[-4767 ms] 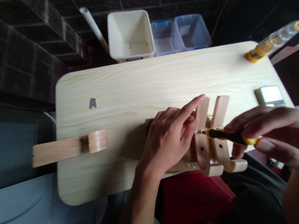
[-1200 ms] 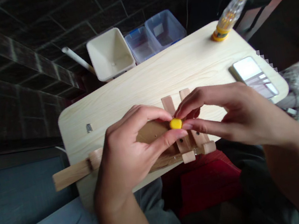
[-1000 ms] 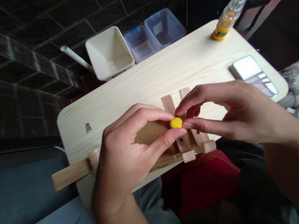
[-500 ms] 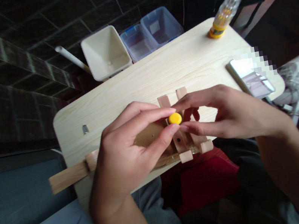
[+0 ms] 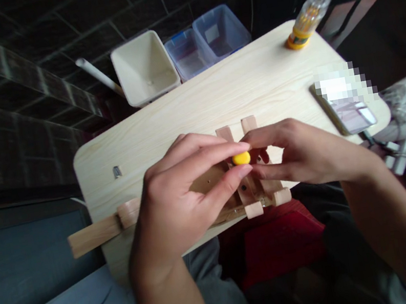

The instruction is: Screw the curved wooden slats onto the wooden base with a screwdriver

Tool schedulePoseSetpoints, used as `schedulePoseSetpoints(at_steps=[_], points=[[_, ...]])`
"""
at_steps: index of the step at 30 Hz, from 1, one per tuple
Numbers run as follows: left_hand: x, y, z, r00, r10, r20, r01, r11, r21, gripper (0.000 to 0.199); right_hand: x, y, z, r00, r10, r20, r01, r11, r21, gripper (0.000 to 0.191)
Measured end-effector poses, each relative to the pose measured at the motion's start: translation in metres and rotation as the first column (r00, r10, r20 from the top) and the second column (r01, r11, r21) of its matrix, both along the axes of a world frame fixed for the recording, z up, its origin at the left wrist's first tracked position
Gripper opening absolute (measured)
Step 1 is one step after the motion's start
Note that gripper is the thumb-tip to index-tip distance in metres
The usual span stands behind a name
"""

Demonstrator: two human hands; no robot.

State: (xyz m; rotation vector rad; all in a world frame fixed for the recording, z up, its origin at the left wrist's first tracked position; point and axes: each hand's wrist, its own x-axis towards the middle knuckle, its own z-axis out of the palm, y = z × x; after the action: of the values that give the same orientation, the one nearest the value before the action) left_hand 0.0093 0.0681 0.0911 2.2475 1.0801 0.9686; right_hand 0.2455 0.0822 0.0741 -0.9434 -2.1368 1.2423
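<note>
A small yellow round-topped piece (image 5: pixel 242 158) is pinched between the thumb and fingers of my left hand (image 5: pixel 182 192). From the other side, the thumb and fingertips of my right hand (image 5: pixel 300 154) close on the same piece. Both hands hover over a wooden assembly (image 5: pixel 247 194) with two crosswise slats and dark holes, partly hidden by my hands. Its wooden handle-like bar (image 5: pixel 94 236) sticks out past the table's left edge.
On the light wooden table (image 5: pixel 188 108) are a small metal piece (image 5: pixel 117 172), a phone (image 5: pixel 349 109) and a clear bottle with yellow base (image 5: pixel 310 14). Behind it stand a cream bin (image 5: pixel 146 68) and blue-tinted clear bins (image 5: pixel 222 32).
Both hands still hold the yellow piece, which has shifted slightly right and now looks more tilted. The whole view has shifted a little.
</note>
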Motion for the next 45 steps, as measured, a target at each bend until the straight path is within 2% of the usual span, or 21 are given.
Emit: schedulePoseSetpoints(at_steps=[9,15,20,27,32,36,42,45], points=[[-0.0004,0.0011,-0.003,0.998,-0.021,0.067,0.022,1.0,-0.013,0.019,-0.0022,0.0021,-0.0015,1.0,-0.024,0.002,0.024,0.999,-0.033,0.011],[-0.0042,0.0007,-0.002,0.999,-0.034,0.038,0.035,0.999,-0.024,0.019,-0.0015,0.0002,-0.0008,0.998,-0.004,-0.056,-0.007,0.981,-0.194,0.014],[-0.0047,-0.0015,-0.001,1.0,-0.014,0.001,0.014,1.0,-0.01,0.023,0.0009,-0.0004,-0.0031,0.999,-0.03,-0.033,0.025,0.99,-0.139,0.016],[-0.0014,-0.0004,-0.0002,0.999,0.01,0.033,-0.01,1.0,-0.014,0.013,-0.0008,0.0016,-0.0062,0.998,-0.027,-0.062,0.018,0.989,-0.147,0.021],[-0.0006,0.0013,0.0025,0.997,-0.068,0.033,0.068,0.998,-0.006,0.015,0.0014,0.0008,-0.0054,0.998,-0.054,-0.032,0.047,0.983,-0.18,0.02],[-0.0017,0.0008,0.0037,0.996,-0.087,0.012,0.087,0.995,-0.047,0.016,0.0029,-0.0015,-0.0007,0.998,0.008,-0.058,-0.024,0.962,-0.272,0.018],[-0.0002,-0.0021,0.0033,1.0,-0.013,-0.005,0.012,0.999,-0.051,0.019,0.0007,-0.001,-0.0011,0.999,-0.03,-0.022,0.028,0.998,-0.057,0.014],[0.0005,-0.0016,0.0025,1.0,-0.001,0.0,0.001,0.999,-0.036,0.017,-0.0007,0.0,-0.0031,0.999,-0.03,-0.037,0.028,0.998,-0.059,0.017]])
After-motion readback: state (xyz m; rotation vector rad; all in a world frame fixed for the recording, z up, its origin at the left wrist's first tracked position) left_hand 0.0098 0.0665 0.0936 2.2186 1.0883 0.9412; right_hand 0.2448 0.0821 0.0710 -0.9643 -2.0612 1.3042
